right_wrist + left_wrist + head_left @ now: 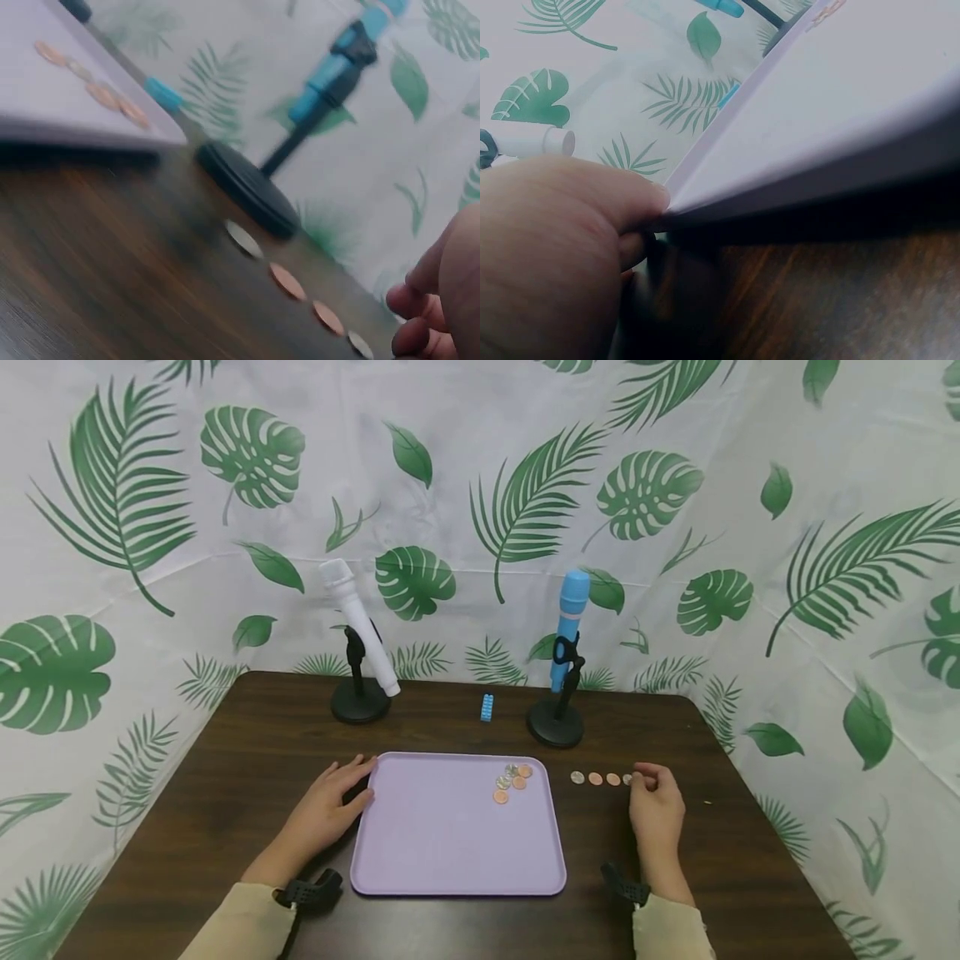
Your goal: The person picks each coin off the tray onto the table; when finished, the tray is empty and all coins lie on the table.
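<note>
At the left rim of a lilac tray (450, 843) rests my left hand (326, 806), its fingers fairly straight and touching the edge. In the left wrist view the thumb (641, 195) lies against the tray's rim. Several copper and silver coins (501, 797) lie in the tray's upper right part. Right of the tray, a row of coins (595, 778) mixes silver and copper. My right hand (658, 806) is at the row's right end, fingers loosely bent beside a silver coin (360, 345). The right wrist view shows no coin between the visible fingertips.
Behind the tray stand a white microphone (363, 631) and a blue microphone (570, 610) on black stands (555, 724). A small blue toy brick (487, 707) lies between them. The dark wooden table (450, 927) backs onto a leaf-printed cloth (465, 485).
</note>
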`<state>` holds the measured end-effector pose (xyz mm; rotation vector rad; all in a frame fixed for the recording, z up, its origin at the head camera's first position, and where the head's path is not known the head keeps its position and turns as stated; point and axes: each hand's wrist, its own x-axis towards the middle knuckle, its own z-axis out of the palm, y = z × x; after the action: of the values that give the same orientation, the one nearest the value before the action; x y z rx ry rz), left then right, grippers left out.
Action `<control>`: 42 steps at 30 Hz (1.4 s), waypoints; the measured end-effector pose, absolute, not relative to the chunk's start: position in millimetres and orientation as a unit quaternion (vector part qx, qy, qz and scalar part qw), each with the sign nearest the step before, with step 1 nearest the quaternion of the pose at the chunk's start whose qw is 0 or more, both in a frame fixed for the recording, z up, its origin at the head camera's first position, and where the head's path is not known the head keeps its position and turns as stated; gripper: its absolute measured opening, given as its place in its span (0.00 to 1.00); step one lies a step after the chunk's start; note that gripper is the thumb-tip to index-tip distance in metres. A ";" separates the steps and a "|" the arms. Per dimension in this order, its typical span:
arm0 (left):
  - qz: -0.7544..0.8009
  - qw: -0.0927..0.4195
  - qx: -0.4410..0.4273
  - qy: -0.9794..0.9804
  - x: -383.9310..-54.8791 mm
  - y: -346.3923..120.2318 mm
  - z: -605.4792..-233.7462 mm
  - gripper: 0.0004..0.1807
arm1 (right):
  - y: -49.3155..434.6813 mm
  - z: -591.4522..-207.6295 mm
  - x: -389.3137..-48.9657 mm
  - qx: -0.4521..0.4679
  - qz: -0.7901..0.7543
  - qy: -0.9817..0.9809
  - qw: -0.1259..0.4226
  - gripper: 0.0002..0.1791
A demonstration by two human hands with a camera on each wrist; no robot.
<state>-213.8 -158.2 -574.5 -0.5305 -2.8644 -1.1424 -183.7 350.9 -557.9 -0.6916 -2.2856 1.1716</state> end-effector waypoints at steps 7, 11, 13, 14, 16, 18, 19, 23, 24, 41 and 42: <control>-0.364 0.000 -0.163 -0.917 -212.9 -159.8 -575.3 0.32 | 303.3 -555.9 -187.5 -0.114 0.585 -0.793 0.125 0.16; -0.365 0.002 -0.166 -0.916 -214.3 -159.0 -575.4 0.32 | 280.8 -554.7 -184.3 -0.049 0.652 -0.757 0.006 0.23; -0.363 0.005 -0.170 -0.916 -215.2 -158.7 -576.2 0.32 | 274.2 -554.3 -182.2 -0.029 0.654 -0.755 -0.033 0.26; -0.362 0.007 -0.172 -0.916 -215.4 -158.7 -576.5 0.32 | 271.6 -554.1 -181.2 -0.021 0.650 -0.758 -0.050 0.28; -0.360 0.010 -0.175 -0.916 -215.7 -158.7 -577.2 0.32 | 268.1 -554.0 -179.6 -0.008 0.641 -0.764 -0.075 0.31; -0.361 0.011 -0.175 -0.916 -215.5 -158.6 -577.2 0.32 | 266.2 -554.4 -178.9 0.001 0.630 -0.770 -0.097 0.33; -0.361 0.011 -0.175 -0.916 -215.3 -158.6 -576.9 0.32 | 265.5 -554.6 -178.7 0.003 0.625 -0.773 -0.107 0.35; -0.360 0.011 -0.176 -0.916 -214.8 -158.8 -576.1 0.32 | 262.5 -553.7 -177.4 -0.009 0.601 -0.789 -0.125 0.36; -0.359 0.012 -0.176 -0.916 -214.8 -158.9 -576.0 0.32 | 261.6 -553.2 -177.0 -0.014 0.594 -0.795 -0.126 0.36; -0.360 0.006 -0.173 -0.917 -214.6 -158.6 -573.6 0.32 | 256.1 -549.2 -174.0 0.013 0.543 -0.837 -0.062 0.13; -0.360 0.005 -0.174 -0.917 -214.7 -158.3 -572.7 0.32 | 256.4 -548.9 -174.0 0.017 0.542 -0.838 -0.062 0.13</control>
<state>-214.7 -158.3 -572.7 -0.5441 -2.8700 -1.1274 -174.0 256.4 -548.9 0.0571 -2.7410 1.7731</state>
